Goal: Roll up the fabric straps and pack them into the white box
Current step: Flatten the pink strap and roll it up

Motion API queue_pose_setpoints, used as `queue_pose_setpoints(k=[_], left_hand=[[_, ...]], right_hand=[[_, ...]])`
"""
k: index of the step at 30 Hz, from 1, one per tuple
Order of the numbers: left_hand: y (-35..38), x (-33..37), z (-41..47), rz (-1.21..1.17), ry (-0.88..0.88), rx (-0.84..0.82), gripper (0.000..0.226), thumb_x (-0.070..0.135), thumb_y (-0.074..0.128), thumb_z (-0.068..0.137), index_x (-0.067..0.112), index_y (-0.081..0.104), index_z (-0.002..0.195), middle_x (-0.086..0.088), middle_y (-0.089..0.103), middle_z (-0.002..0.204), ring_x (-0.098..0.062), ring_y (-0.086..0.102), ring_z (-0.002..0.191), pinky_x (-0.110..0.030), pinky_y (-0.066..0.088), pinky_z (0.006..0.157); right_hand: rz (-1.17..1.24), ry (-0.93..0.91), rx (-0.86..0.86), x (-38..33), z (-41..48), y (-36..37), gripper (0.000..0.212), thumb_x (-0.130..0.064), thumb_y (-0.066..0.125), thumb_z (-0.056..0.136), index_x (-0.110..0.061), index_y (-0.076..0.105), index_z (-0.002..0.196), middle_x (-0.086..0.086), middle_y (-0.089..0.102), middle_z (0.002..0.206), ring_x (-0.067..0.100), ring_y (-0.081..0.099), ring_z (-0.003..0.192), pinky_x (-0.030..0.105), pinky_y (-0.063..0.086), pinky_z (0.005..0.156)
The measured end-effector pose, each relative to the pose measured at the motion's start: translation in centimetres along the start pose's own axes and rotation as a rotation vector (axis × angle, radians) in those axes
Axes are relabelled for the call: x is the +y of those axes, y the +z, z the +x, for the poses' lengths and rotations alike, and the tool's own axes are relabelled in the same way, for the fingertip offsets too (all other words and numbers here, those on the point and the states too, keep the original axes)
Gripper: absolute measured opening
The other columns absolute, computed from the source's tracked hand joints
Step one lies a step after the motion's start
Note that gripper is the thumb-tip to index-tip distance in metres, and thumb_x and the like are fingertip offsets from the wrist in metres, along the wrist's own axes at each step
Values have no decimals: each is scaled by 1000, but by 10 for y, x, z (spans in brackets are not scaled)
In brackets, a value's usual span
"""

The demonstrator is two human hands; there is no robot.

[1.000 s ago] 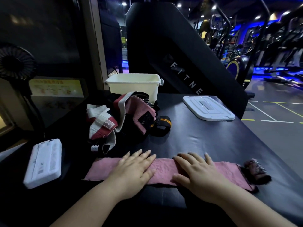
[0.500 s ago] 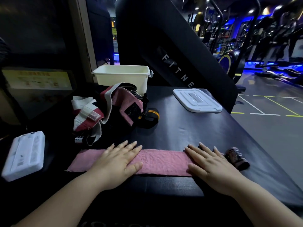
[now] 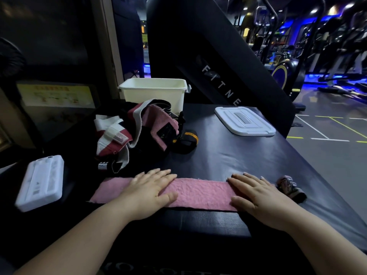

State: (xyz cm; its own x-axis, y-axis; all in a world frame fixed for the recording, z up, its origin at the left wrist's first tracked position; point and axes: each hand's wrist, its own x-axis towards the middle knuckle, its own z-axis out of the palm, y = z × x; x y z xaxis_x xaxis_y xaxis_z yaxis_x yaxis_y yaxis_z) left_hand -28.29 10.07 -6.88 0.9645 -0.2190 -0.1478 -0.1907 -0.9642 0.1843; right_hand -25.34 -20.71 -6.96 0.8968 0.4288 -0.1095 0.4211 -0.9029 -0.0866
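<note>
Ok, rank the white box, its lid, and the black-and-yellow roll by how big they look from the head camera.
1. white box
2. lid, close to the box in apparent size, so this order is unsure
3. black-and-yellow roll, clearly smallest

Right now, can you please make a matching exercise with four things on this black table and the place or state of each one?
Things:
1. pink strap
2. white box
3. box lid
4. strap pile

Places or states:
A. open, at the table's far edge
B. heaped just in front of the box
C. flat under both hands
D. lying alone, far right

Pairs: 1-C, 2-A, 3-D, 4-B
</note>
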Motion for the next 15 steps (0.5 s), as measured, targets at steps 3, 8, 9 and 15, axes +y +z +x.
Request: queue_pose_setpoints(k=[3, 8, 9, 15], left_hand=[[-7, -1, 12, -117, -32, 76, 53, 59, 35, 96, 39, 33, 146, 19, 28, 153, -6, 18, 144, -31, 14, 118], [-21, -7, 43, -429, -218, 316, 41, 56, 43, 94, 26, 57, 118, 3, 57, 120, -20, 50, 116, -40, 42, 100], [-25, -7, 48, -438, -263, 385, 39, 53, 46, 94, 22, 56, 116, -2, 56, 122, -23, 49, 117, -39, 41, 100], [-45, -5, 76, -514, -377, 592, 52, 34, 49, 98, 12, 31, 141, -12, 24, 151, -35, 29, 137, -40, 25, 110]], right_hand=[[-3, -12, 82, -7, 8, -11, 117, -98, -2, 53, -38, 28, 149, -16, 28, 155, 7, 16, 146, 35, 15, 120], [116, -17, 253, -37, 37, -36, 57, -60, 42, 93, -32, 42, 142, -8, 45, 143, 14, 36, 136, 32, 31, 108], [157, -19, 257, -44, 46, -40, 50, -53, 45, 95, -31, 44, 141, -7, 47, 142, 15, 37, 135, 31, 32, 107], [476, -21, 319, -89, 111, -56, 30, -33, 51, 98, -19, 61, 122, 3, 66, 116, 21, 60, 108, 30, 44, 85]])
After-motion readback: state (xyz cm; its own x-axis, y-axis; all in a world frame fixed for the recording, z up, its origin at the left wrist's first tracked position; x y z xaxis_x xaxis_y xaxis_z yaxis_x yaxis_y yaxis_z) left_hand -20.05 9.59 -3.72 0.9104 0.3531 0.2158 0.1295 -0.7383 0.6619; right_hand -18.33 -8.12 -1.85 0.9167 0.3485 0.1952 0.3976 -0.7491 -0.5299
